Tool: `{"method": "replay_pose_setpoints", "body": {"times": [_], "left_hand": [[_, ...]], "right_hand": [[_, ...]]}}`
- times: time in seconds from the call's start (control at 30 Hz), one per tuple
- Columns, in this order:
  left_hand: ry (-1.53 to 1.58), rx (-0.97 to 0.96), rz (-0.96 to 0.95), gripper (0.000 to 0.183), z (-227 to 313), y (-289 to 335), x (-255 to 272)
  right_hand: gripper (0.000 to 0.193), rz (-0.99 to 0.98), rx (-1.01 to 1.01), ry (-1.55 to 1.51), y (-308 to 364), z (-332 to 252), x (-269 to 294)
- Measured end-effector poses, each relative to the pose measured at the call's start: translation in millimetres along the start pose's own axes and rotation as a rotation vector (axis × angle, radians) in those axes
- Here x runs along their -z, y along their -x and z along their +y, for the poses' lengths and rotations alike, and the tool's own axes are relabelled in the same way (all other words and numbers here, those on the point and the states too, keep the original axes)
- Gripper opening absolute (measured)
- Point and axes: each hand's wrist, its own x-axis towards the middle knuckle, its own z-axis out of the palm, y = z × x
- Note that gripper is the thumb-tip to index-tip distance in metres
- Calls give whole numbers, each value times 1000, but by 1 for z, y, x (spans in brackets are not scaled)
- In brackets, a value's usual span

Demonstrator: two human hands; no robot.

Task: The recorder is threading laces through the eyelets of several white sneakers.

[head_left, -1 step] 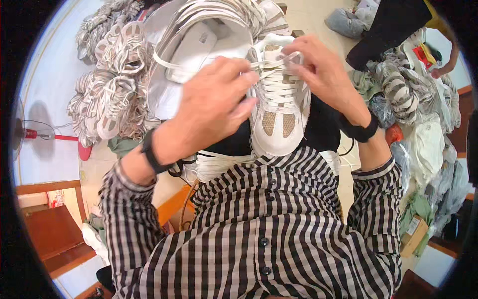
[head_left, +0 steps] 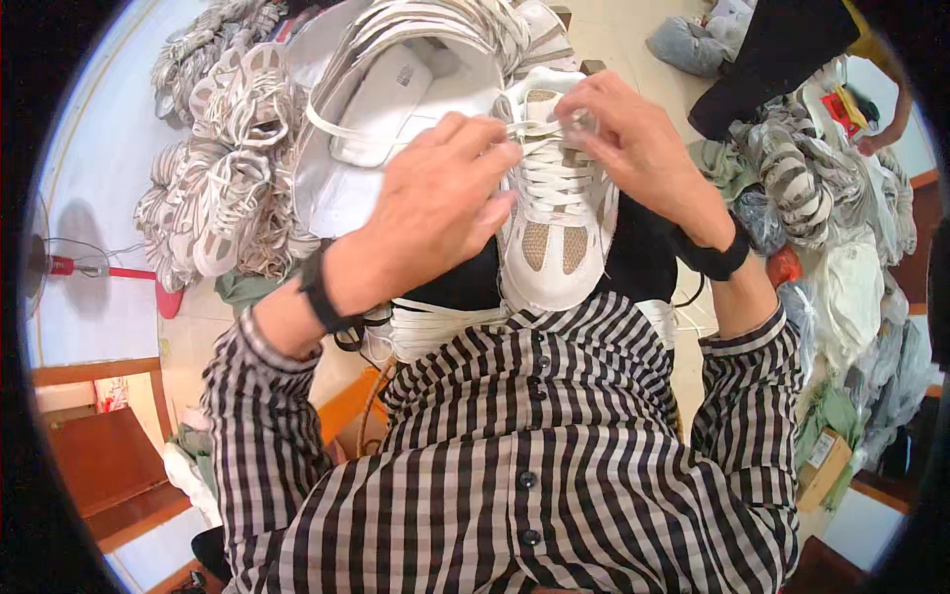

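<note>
A white and beige sneaker shoe upper (head_left: 554,262) lies over my lap, its toe towards me. White shoelace (head_left: 554,188) runs crisscross through its eyelets. At the upper eyelets my left hand (head_left: 426,198) is closed, with its thumb and fingers around a strand of lace on the left side. My right hand (head_left: 628,144) pinches lace at the right side of the tongue, its fingertips bent over the eyelet row. The exact ends of the lace are hidden by my fingers.
Beyond my left hand stands a white container (head_left: 322,183) with white insole-like pieces and stacked shoe uppers (head_left: 426,25). Bundled shoe uppers (head_left: 223,188) pile up at the left. More bundles (head_left: 787,178) and plastic bags (head_left: 841,297) lie right. Another person's hand (head_left: 876,141) shows far right.
My left hand and forearm have shifted slightly to the right, closer to the sneaker upper. My right hand has moved only slightly, and the shoe stays in place.
</note>
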Motion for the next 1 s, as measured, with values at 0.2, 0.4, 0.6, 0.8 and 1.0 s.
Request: {"method": "replay_pose_setpoints", "body": {"times": [0.2,0.4,0.6,0.8,1.0], "left_hand": [[118,12,-147,13,-43,-9,-27],[782,362,-432,15,-65,-37,2],[791,313,-414,14,-71,-41,-24],[724,306,-359,19,-66,-40,-26],[582,271,-215,28,-57,-34,-32]], "right_hand": [[12,-85,58,-22,-14,12,-2],[17,-144,-87,-270,-27,19,11],[19,-75,-428,-436,3,19,58],[22,9,-484,-554,29,17,77],[21,156,-649,-791,23,63,104]]}}
